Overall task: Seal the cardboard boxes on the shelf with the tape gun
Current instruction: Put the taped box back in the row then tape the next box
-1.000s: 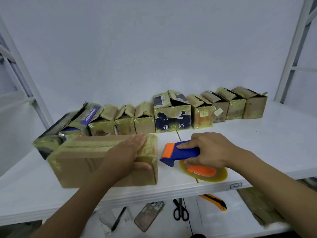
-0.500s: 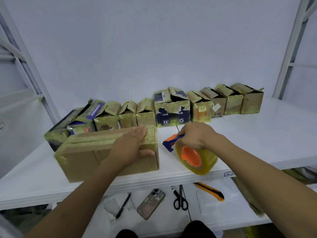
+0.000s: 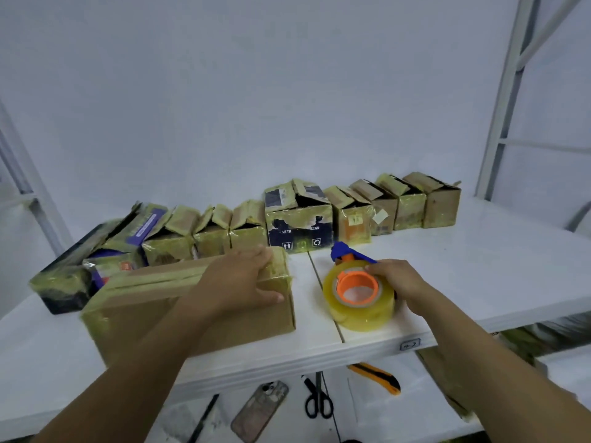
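left hand [image 3: 236, 282] presses flat on the right end of a long brown cardboard box [image 3: 144, 314] on the white shelf [image 3: 479, 282], likely steadying it for taping. just beside it, right hand [image 3: 399, 282] grips a blue-and-orange tape gun [image 3: 358, 292], its yellowish roll tilted up.

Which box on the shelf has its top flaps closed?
The large cardboard box at the front, under the left hand. Its top lies flat with tape along it; the back-row boxes all have flaps sticking up.
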